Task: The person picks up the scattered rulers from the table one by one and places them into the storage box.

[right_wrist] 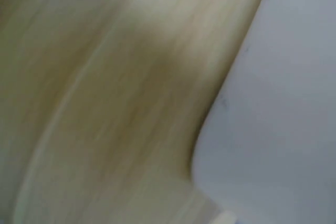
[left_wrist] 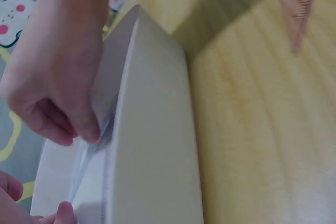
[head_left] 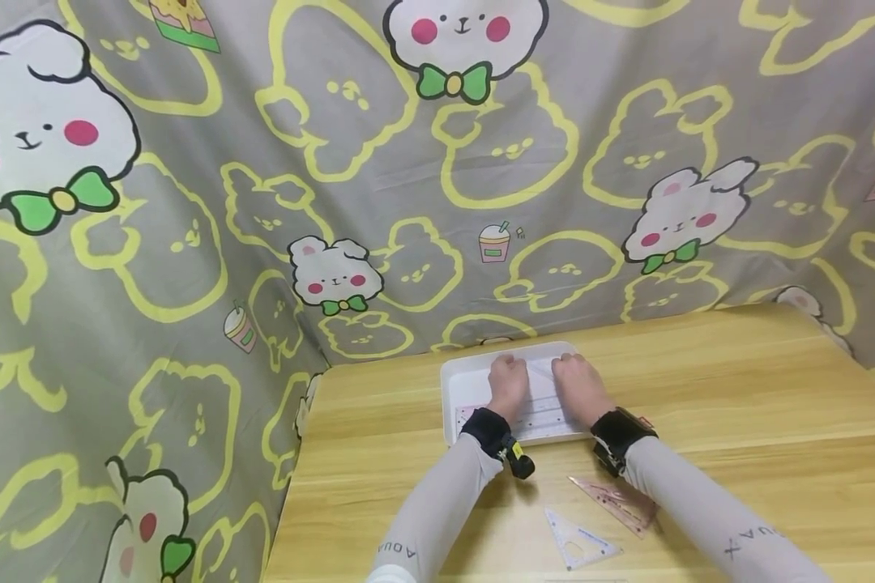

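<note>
Both hands are inside a shallow white tray (head_left: 448, 389) on the table. My right hand (head_left: 582, 387) pinches a thin clear plastic piece (left_wrist: 88, 163) between thumb and curled fingers. Curled close to its other end is my left hand (head_left: 509, 385), its fingertips (left_wrist: 64, 213) on the piece in the left wrist view. The kind of piece cannot be told. Under the hands lie clear rulers (head_left: 545, 419) with printed marks, and a pinkish marked piece (head_left: 470, 415) lies at the tray's near left. The right wrist view holds only the tray's outer wall (right_wrist: 273, 108) and table, without the hand.
On the wooden table (head_left: 379, 470) in front of the tray lie a pink set square (head_left: 620, 502) and a clear set square (head_left: 578, 544). A clear strip shows at the bottom frame edge. A patterned curtain (head_left: 408, 194) stands behind and left of the table.
</note>
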Motion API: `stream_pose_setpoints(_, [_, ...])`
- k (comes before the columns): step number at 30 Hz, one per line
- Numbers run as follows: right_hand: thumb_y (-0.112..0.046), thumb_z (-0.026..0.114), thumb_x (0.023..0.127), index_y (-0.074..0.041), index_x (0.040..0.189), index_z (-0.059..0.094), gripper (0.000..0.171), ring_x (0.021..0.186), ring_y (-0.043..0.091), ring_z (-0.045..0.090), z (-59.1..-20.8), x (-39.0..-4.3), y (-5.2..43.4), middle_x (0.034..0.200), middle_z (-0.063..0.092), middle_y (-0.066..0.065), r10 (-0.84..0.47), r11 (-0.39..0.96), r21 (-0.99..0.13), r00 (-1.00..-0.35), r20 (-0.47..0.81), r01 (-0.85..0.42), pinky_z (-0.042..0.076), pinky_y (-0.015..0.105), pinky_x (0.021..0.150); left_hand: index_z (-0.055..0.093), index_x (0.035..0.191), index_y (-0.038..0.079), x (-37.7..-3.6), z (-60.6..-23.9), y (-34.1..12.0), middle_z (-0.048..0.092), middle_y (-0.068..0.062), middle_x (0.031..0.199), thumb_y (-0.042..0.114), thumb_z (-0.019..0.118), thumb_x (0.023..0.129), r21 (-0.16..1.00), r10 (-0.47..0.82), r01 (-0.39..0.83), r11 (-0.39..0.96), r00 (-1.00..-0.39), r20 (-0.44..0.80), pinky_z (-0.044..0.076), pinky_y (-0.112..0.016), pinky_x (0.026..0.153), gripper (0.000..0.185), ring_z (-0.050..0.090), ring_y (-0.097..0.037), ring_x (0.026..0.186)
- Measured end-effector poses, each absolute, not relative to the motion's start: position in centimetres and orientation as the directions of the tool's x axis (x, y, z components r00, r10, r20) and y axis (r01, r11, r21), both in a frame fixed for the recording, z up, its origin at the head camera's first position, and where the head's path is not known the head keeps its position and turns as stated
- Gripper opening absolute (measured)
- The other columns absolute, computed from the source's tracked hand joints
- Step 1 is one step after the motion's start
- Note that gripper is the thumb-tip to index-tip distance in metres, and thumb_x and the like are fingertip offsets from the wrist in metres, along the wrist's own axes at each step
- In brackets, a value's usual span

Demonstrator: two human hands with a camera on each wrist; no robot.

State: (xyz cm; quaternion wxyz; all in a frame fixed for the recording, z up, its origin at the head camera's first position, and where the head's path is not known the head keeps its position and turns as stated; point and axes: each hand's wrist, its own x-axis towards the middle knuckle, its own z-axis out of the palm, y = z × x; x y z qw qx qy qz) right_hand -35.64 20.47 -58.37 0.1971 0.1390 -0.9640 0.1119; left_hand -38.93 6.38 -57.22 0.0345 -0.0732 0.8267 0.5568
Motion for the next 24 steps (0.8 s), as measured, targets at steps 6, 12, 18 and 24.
stream_pose_setpoints(6, [0.018,0.063,0.076,0.007,0.085,0.065,0.015,0.069,0.033,0.061,-57.8,-34.9,21.0,0.077,0.06,0.018,-0.256,0.898,-0.229,-0.871,0.418,-0.374,0.057,0.047,0.064,0.065,0.133,-0.001,-39.2,-57.4,5.6,0.069,-0.017,0.128,0.017,0.056,0.104,0.926,-0.089,-0.189,0.327,-0.982,-0.169,0.05,-0.047,0.106,0.036,0.064,-0.034,0.124])
stream_pose_setpoints(12, [0.014,0.07,0.083,0.012,0.102,0.07,0.019,0.088,0.044,0.068,-57.4,-33.1,22.9,0.094,0.07,0.027,-0.163,0.822,-0.406,-0.848,0.504,-0.399,0.057,0.057,0.082,0.061,0.138,-0.001,-38.6,-57.3,5.3,0.069,-0.013,0.125,0.018,0.057,0.104,0.958,-0.035,-0.186,0.217,-0.983,-0.183,0.054,-0.041,0.101,0.039,0.068,-0.026,0.113])
stream_pose_setpoints(18, [-0.001,0.07,0.096,0.011,0.118,0.068,0.025,0.087,0.037,0.07,-56.2,-29.1,25.2,0.107,0.071,0.029,-0.086,0.745,-0.581,-0.911,0.403,-0.327,0.059,0.053,0.076,0.059,0.14,0.001,-37.3,-56.3,4.9,0.067,-0.014,0.132,0.019,0.058,0.105,0.975,0.028,-0.136,0.173,-0.989,-0.143,0.054,-0.043,0.102,0.04,0.069,-0.028,0.114])
stream_pose_setpoints(24, [-0.015,0.074,0.097,0.008,0.122,0.067,0.035,0.09,0.032,0.07,-55.0,-25.2,26.9,0.113,0.071,0.027,-0.14,0.732,-0.609,-0.942,0.305,-0.306,0.061,0.047,0.074,0.06,0.136,0.006,-34.9,-55.1,4.2,0.065,-0.013,0.135,0.018,0.06,0.104,0.974,0.117,0.017,0.225,-0.993,-0.01,0.053,-0.043,0.104,0.034,0.064,-0.028,0.125])
